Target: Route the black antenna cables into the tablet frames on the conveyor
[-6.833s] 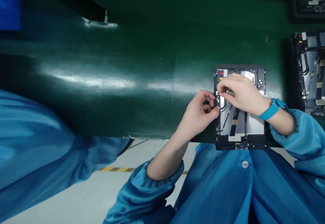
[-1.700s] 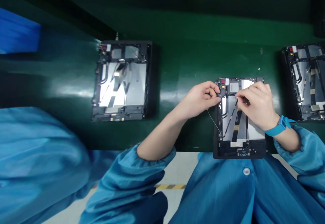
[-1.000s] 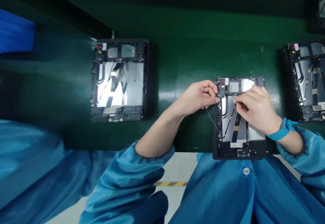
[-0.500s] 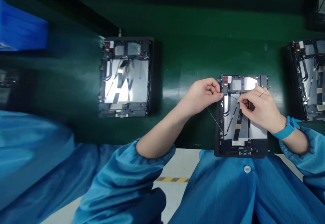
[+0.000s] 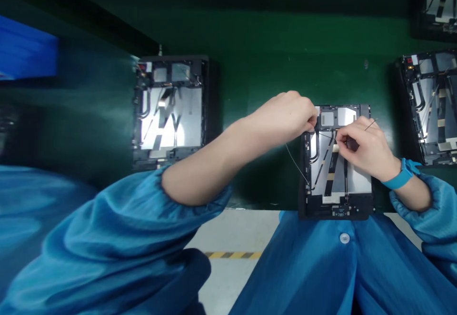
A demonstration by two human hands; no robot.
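Note:
An opened tablet chassis (image 5: 335, 196) lies on the green belt (image 5: 271, 67) right in front of me, its silver shield and black flex strips showing. My left hand (image 5: 285, 117) is closed at the chassis's upper left corner, fingertips pinching a thin wire (image 5: 295, 165) that loops down the left edge. My right hand (image 5: 367, 146), with a blue wristband, is pinched shut on the same thin wire over the upper middle of the chassis; the wire's end sticks out past the fingers.
A second open chassis (image 5: 171, 110) lies on the belt to the left. A third chassis (image 5: 430, 105) sits at the right edge, and part of another (image 5: 437, 0) shows at the top right. A blue bin (image 5: 26, 53) is at far left. Floor (image 5: 235, 238) shows below the belt's edge.
My left arm has risen and its hand has shifted slightly up onto the chassis's top left corner. My right hand stays pinched on the wire in nearly the same spot.

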